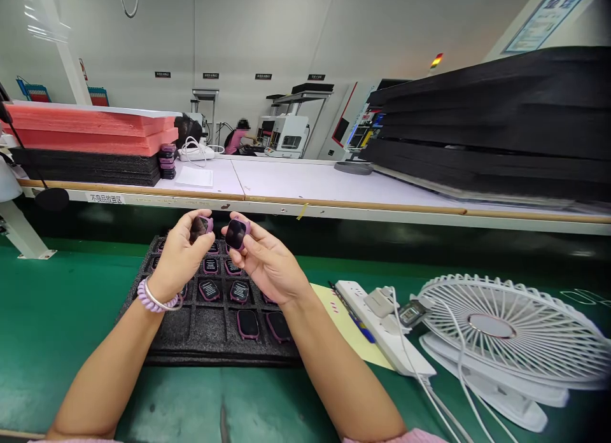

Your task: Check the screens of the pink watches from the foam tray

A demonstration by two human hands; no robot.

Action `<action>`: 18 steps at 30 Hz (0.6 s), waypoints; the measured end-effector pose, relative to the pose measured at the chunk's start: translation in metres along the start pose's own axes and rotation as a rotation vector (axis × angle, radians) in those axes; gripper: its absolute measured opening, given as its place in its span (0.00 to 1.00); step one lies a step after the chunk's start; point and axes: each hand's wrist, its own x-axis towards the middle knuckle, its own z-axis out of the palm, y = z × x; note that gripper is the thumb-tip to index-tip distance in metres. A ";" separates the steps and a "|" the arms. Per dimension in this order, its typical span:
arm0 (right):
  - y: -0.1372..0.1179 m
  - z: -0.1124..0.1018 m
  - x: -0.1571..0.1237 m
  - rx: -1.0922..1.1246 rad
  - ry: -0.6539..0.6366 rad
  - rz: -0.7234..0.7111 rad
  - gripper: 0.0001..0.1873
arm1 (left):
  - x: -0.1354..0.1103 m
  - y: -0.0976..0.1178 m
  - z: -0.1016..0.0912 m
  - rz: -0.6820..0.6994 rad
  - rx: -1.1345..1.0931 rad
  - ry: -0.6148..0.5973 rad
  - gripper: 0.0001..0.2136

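Note:
My left hand (180, 255) is closed on a small purple watch body (201, 226) with a dark screen, held up above the tray. My right hand (267, 261) pinches a second purple watch body (237, 233), screen towards me, close beside the first. Under both hands lies a black foam tray (200, 331) on the green mat, with several more purple watch bodies in its pockets, such as the watch body in the near row (248, 324). Some pockets near me hold nothing. A purple coil band and a bangle sit on my left wrist.
A white power strip (382, 331) with plugs and cables lies right of the tray, on a yellow sheet (351, 335). A white desk fan (506, 331) lies tilted at the right. A raised shelf (334, 188) behind carries pink foam sheets (90, 131) and black foam stacks (501, 125). A person sits far back.

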 end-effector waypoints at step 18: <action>0.004 -0.002 0.002 0.076 -0.021 0.025 0.29 | -0.008 0.000 0.005 0.214 0.362 0.054 0.23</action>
